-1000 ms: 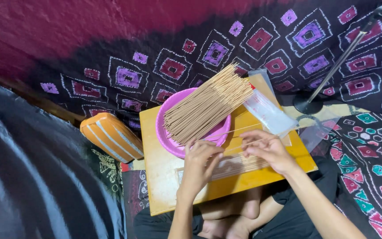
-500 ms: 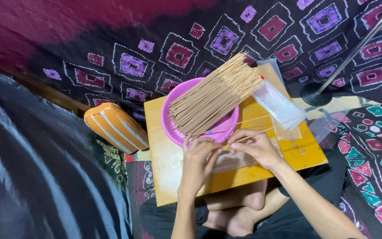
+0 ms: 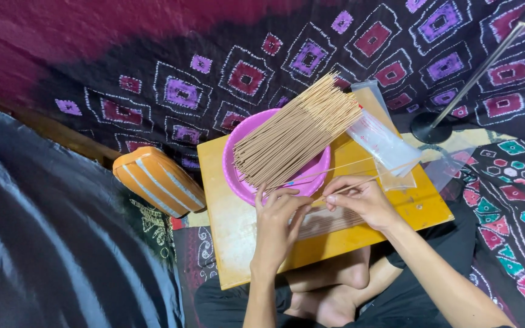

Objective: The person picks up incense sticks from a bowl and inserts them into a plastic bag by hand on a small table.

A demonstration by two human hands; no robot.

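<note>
A: Hands over the small yellow table (image 3: 232, 243), both at the near rim of the pink bowl (image 3: 238, 176). What are the fingers doing?

B: Right hand (image 3: 363, 200): thumb and forefinger pinched together on a few thin sticks (image 3: 366, 169) that run up and to the right, ends reaching the clear plastic bags (image 3: 384, 143). Other fingers curled loosely.

A: Left?

B: Left hand (image 3: 277, 222): fingers bent, slightly spread, tips right at the bowl rim under the big stick bundle (image 3: 296, 133). Cannot tell whether it actually grips any stick; tips look to be touching the lower ends of the bundle.

A: Bundle position?

B: Lies across the bowl, tilted, lower ends at the near left of the bowl, upper ends fanning past the far rim toward the right. Tan, all about one length.

A: Anything under the hands?

B: A flat clear packet of more sticks (image 3: 329, 222) lies on the table, partly hidden by both hands.

A: Surroundings?

B: Orange striped container (image 3: 159, 181) on its side just left of the table. Dark patterned cloth (image 3: 244, 73) behind. Metal stand (image 3: 475, 79) with round base at the right. Person's crossed legs under the table's near edge.
</note>
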